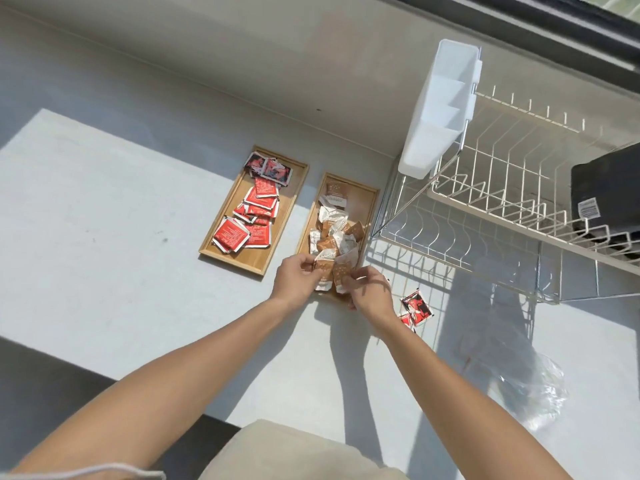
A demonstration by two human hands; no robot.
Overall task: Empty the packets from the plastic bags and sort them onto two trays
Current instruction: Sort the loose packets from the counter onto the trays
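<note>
Two wooden trays lie side by side on the white counter. The left tray (292, 202) holds several red packets (231, 234) and a couple of dark red ones at its far end. The right tray (370, 202) holds a heap of brown-and-white packets (337, 233). My left hand (296, 278) and my right hand (369, 291) meet over the near end of the right tray, both pinching brown packets (329, 268). Two dark red packets (415, 306) lie loose on the counter just right of my right hand. A crumpled clear plastic bag (533, 393) lies at the near right.
A white wire dish rack (502, 202) with a white plastic cutlery holder (440, 112) stands at the right, close to the right tray. A black object (609, 188) sits in the rack. The wall runs behind the trays.
</note>
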